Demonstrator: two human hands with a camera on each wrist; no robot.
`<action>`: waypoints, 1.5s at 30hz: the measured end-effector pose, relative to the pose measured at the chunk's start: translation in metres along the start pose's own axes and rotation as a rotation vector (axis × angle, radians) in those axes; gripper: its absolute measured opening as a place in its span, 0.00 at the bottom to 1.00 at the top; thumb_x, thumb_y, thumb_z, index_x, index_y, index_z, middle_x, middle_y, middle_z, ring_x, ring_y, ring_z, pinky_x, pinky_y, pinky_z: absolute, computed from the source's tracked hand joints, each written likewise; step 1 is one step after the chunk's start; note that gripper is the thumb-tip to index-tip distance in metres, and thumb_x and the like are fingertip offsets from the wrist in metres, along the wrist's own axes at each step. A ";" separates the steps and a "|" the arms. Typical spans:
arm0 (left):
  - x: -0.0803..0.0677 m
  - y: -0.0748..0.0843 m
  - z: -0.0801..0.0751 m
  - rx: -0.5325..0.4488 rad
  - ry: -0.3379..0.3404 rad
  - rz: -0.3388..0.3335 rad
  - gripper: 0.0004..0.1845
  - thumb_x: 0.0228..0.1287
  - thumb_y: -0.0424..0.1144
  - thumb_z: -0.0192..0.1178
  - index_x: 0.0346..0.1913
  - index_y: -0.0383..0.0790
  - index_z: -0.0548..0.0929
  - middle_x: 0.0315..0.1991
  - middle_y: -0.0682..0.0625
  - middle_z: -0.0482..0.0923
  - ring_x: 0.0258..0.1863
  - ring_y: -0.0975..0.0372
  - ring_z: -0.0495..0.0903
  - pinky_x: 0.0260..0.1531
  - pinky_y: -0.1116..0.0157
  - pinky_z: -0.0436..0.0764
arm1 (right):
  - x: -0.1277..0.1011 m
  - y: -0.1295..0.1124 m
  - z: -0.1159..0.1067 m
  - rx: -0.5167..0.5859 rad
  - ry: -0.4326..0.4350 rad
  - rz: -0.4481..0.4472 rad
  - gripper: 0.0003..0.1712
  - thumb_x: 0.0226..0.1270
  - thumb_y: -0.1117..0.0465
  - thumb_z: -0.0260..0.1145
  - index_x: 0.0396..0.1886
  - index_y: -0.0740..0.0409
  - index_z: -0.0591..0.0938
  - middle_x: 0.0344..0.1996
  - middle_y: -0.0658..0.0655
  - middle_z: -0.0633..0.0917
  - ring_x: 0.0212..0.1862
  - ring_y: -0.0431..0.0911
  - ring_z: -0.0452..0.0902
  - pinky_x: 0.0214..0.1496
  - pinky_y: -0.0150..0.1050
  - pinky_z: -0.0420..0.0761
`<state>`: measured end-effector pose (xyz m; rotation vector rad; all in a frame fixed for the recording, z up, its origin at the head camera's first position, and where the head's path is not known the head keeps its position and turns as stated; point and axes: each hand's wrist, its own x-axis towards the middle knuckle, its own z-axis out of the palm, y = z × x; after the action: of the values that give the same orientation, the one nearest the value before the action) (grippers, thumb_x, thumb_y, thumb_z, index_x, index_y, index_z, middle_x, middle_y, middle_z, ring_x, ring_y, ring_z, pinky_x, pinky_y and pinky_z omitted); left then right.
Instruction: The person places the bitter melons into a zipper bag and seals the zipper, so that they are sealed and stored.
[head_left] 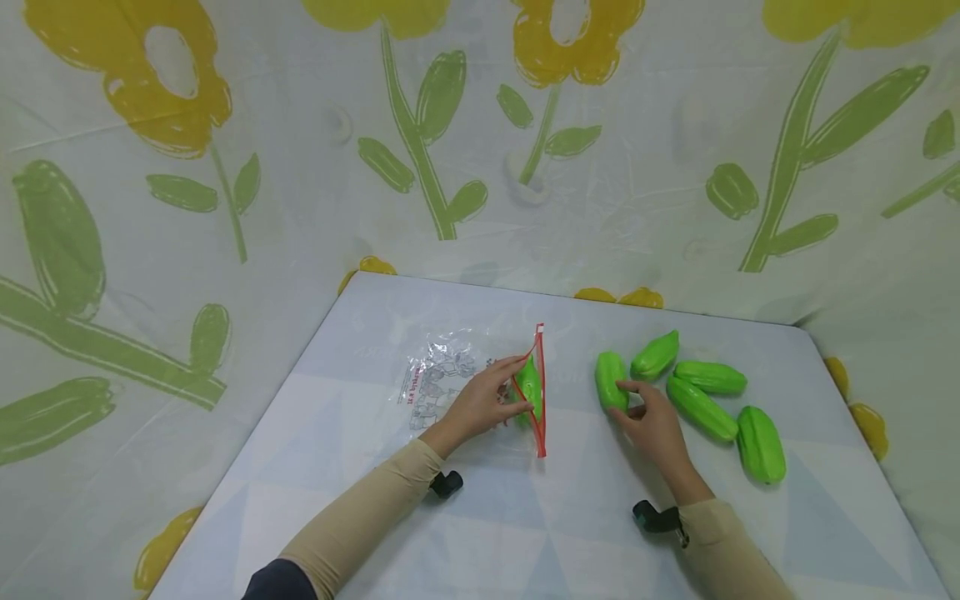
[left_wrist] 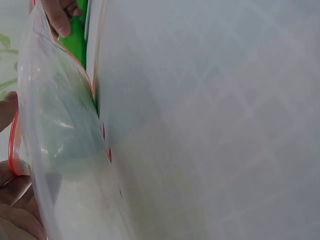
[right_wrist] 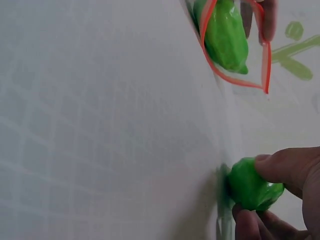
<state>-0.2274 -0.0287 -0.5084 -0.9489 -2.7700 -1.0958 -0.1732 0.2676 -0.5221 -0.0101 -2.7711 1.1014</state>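
Bag: a clear zip bag (head_left: 480, 379) with a red-edged mouth is lying under the left hand (head_left: 483, 402), one green fruit (head_left: 529, 385) sitting inside.
Left hand: fingers are pinching the bag's mouth open.
Right hand: the right hand (head_left: 654, 421) is gripping another green fruit (head_left: 611, 380) between thumb and fingertips.
Beyond it: four more fruits (head_left: 708, 398) are lying loose on the table (head_left: 525, 517).

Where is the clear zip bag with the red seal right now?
In the head view the zip bag lies centre-left on the table, its mouth held by the left hand, left of five green fruits.
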 end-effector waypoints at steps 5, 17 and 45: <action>0.000 0.000 0.000 0.009 -0.001 -0.002 0.41 0.54 0.55 0.65 0.70 0.47 0.62 0.69 0.57 0.59 0.48 0.62 0.75 0.50 0.62 0.76 | -0.007 -0.005 0.000 0.010 -0.053 0.041 0.27 0.57 0.58 0.69 0.57 0.52 0.74 0.56 0.61 0.74 0.38 0.50 0.78 0.32 0.38 0.78; 0.001 0.000 -0.001 0.012 -0.002 0.005 0.41 0.54 0.55 0.64 0.69 0.46 0.62 0.69 0.56 0.59 0.50 0.61 0.75 0.50 0.62 0.76 | -0.017 -0.011 0.003 0.011 -0.110 0.010 0.35 0.58 0.58 0.68 0.65 0.50 0.67 0.54 0.64 0.71 0.36 0.49 0.76 0.30 0.36 0.76; 0.000 -0.001 0.000 0.019 0.000 0.013 0.41 0.55 0.57 0.63 0.69 0.47 0.62 0.69 0.58 0.59 0.59 0.60 0.70 0.57 0.61 0.71 | -0.010 -0.010 0.002 0.127 -0.211 0.123 0.34 0.61 0.44 0.63 0.66 0.42 0.66 0.62 0.62 0.69 0.30 0.45 0.76 0.26 0.38 0.77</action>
<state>-0.2273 -0.0291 -0.5092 -0.9635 -2.7654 -1.0657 -0.1631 0.2579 -0.5179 -0.0526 -2.9106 1.3829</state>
